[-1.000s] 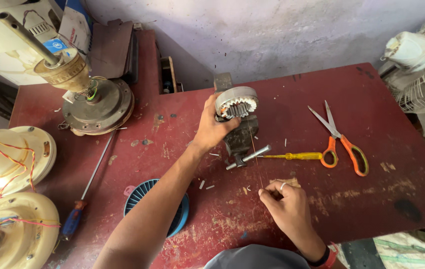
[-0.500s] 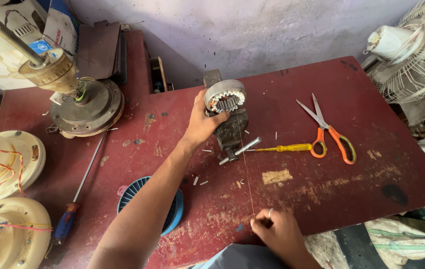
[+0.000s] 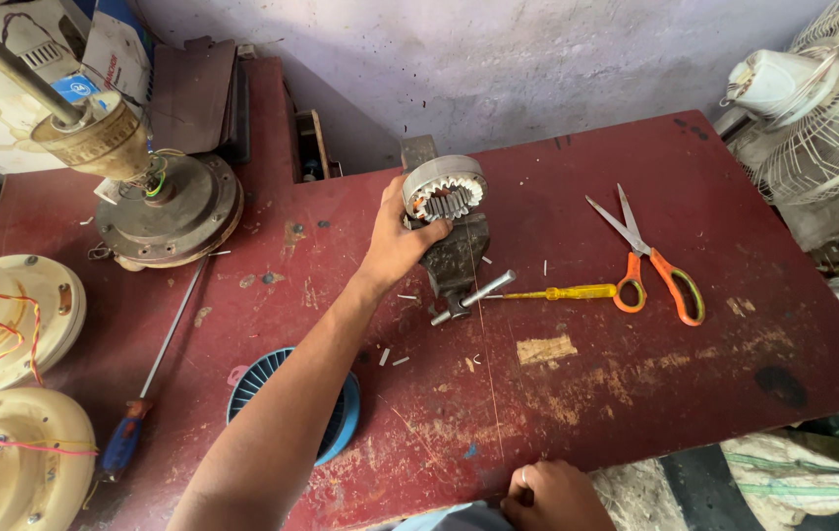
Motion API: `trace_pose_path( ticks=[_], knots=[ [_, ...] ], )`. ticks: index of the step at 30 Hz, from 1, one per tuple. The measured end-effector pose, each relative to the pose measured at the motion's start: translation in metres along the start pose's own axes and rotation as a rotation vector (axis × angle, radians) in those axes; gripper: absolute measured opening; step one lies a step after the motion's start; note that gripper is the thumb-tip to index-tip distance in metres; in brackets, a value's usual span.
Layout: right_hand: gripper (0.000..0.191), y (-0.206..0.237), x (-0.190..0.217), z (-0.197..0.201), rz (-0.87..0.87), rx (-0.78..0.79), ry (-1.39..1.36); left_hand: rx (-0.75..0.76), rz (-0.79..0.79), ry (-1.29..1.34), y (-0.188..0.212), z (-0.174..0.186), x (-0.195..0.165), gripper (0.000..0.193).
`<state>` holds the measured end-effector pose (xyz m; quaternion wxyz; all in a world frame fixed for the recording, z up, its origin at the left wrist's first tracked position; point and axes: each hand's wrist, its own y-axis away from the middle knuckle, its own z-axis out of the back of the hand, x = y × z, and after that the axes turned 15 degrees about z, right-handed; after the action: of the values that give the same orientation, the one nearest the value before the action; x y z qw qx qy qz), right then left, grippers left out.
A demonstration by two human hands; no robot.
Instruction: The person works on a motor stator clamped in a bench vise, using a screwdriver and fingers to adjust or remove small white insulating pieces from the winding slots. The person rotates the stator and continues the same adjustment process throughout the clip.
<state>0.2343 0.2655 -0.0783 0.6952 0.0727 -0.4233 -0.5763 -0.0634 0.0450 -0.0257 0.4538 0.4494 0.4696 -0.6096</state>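
The left hand (image 3: 402,246) has its grip clamped on the toothed metal stator (image 3: 444,189) sitting on the small vise (image 3: 457,258) near the worktop (image 3: 636,393) centre, while the right hand (image 3: 555,497), fingers together, rests at the 6 o'clock edge.

Fan repair workshop: bench vise (image 3: 459,261), dismantled fan motors (image 3: 166,202), screwdrivers (image 3: 149,379).

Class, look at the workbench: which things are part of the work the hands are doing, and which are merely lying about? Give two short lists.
In use: left hand; toothed metal ring; bench vise; right hand at the table edge.

Lying about: scissors; yellow screwdriver; long screwdriver; blue round grille; fan motor.
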Motion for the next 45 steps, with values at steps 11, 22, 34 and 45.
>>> trace_pose_path(
  ticks=[11, 22, 34, 45],
  knots=[
    [0.034, -0.021, -0.102, -0.035, 0.246, 0.062, -0.25, 0.08, -0.057, 0.053, -0.003, 0.002, 0.005, 0.063],
    [0.027, 0.031, 0.022, 0.177, 0.373, -0.528, 0.073, 0.012, -0.019, 0.123, 0.012, -0.014, 0.006, 0.041],
    [0.077, -0.153, 0.063, 0.289, 1.164, -0.51, -0.349, 0.062, 0.053, 0.145, 0.015, -0.021, 0.023, 0.041],
    [0.058, -0.17, 0.031, 0.261, 1.267, -0.491, -0.28, 0.084, -0.039, 0.392, 0.021, -0.029, 0.041, 0.048]
  ],
)
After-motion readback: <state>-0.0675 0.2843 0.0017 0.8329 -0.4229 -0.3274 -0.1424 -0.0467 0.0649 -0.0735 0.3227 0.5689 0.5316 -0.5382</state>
